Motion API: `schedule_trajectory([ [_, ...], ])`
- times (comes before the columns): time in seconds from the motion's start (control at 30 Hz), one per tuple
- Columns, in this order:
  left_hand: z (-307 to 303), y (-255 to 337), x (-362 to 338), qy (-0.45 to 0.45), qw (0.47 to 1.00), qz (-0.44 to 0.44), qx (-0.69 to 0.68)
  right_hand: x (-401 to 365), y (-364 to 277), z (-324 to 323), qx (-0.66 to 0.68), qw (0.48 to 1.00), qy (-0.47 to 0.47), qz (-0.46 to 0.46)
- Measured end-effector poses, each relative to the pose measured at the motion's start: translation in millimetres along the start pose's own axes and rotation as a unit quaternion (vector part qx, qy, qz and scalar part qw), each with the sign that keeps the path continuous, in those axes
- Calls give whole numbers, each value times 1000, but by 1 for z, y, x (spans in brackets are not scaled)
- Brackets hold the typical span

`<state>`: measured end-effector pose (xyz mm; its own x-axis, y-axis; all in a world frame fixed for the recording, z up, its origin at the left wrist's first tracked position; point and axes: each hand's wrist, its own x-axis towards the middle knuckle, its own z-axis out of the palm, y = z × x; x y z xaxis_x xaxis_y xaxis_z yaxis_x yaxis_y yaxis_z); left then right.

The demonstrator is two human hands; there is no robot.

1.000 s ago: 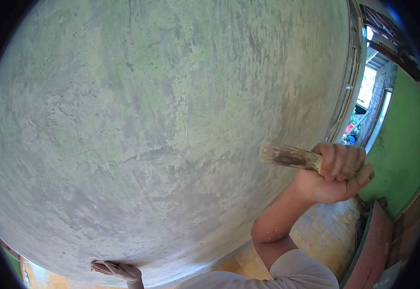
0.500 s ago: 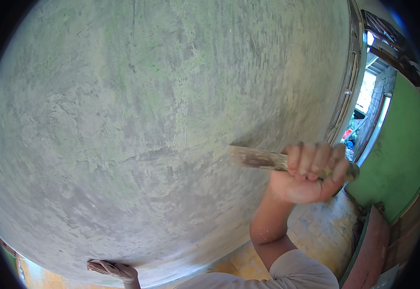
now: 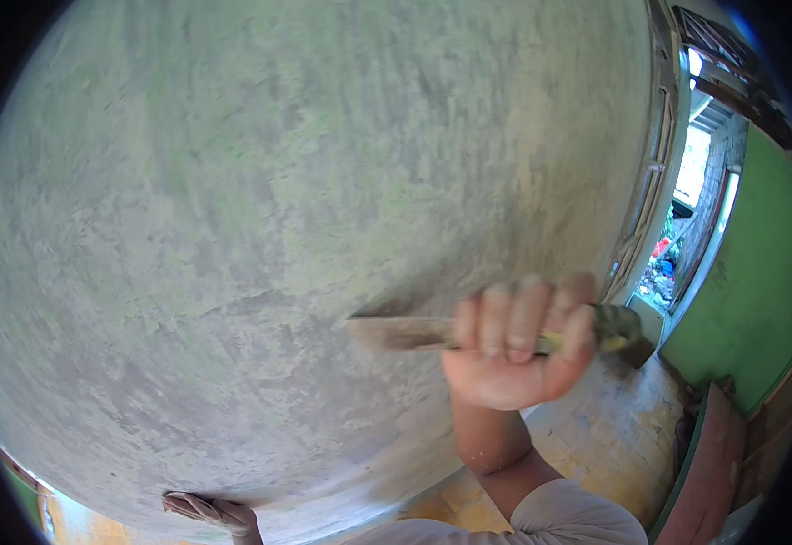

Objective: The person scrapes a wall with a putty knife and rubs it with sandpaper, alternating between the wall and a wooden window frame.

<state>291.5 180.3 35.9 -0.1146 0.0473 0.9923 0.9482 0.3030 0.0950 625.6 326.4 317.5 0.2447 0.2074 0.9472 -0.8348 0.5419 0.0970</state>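
My right hand (image 3: 523, 350) is closed around the handle of a scraper-like tool (image 3: 400, 332), whose flat blade points left and lies against or very near the grey-green wall (image 3: 259, 227). The tool's handle end sticks out past my fist on the right. Low on the left, my left hand (image 3: 214, 513) is at the wall's lower part, with its fingers stretched to the left and a brownish tint on them. Nothing can be made out in that hand.
A wooden frame (image 3: 655, 154) borders the wall on the right. Beyond it are an opening to the outside and a green wall (image 3: 741, 263). A reddish board (image 3: 709, 472) leans at the lower right, beside the yellowish tiled floor (image 3: 614, 445).
My right hand has moved left and slightly down with the tool, and its blade is further left along the wall. My left hand has hardly moved.
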Motion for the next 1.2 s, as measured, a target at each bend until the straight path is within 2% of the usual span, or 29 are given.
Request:
schedule_trajectory([
  [0.07,-3,-2,-3,-10,1000,6,15,-7,-3,-7,3,996,-50,71],
  [0.1,-3,-1,-4,-21,999,4,35,-13,-8,-11,-2,997,-51,63],
  [0.17,-3,6,1,-7,1000,10,23,-37,-21,-19,5,990,-39,134],
  [0.23,-4,8,2,-1,1000,7,23,-78,-33,-31,25,976,20,216],
  [0.3,-3,4,-4,-1,998,40,46,-136,-51,-51,44,945,88,312],
  [0.37,1,0,-11,19,995,69,62,-197,-79,-59,37,879,237,412],
  [0.4,-4,5,-7,-4,999,21,43,-218,-96,-67,-187,858,178,443],
  [0.43,-8,13,-4,-29,999,-28,24,-237,-115,-79,-401,790,111,450],
  [0.5,-10,36,8,-32,998,-61,9,-283,-155,-116,-501,709,62,493],
  [0.53,-10,50,18,-42,995,-94,-8,-300,-178,-133,-533,662,69,521],
  [0.57,-12,68,31,-54,993,-101,34,-319,-203,-150,-564,612,77,550],
  [0.6,-13,87,45,-68,989,-109,76,-350,-229,-175,-590,587,105,544],
  [0.63,-4,96,56,-46,995,-70,56,-382,-259,-199,-615,561,133,539],
  [0.7,-3,132,89,-102,992,-55,55,-426,-326,-229,-575,481,288,596],
  [0.77,3,167,130,-76,997,-15,2,-476,-379,-267,-476,330,623,527],
  [0.9,6,240,224,-85,995,54,-9,-501,-435,-297,-482,334,623,518],
  [1.03,19,320,320,-28,987,159,-29,-532,-477,-322,-488,333,634,499],
  [1.2,52,451,421,19,979,199,-38,-558,-537,-285,-501,295,659,478],
])
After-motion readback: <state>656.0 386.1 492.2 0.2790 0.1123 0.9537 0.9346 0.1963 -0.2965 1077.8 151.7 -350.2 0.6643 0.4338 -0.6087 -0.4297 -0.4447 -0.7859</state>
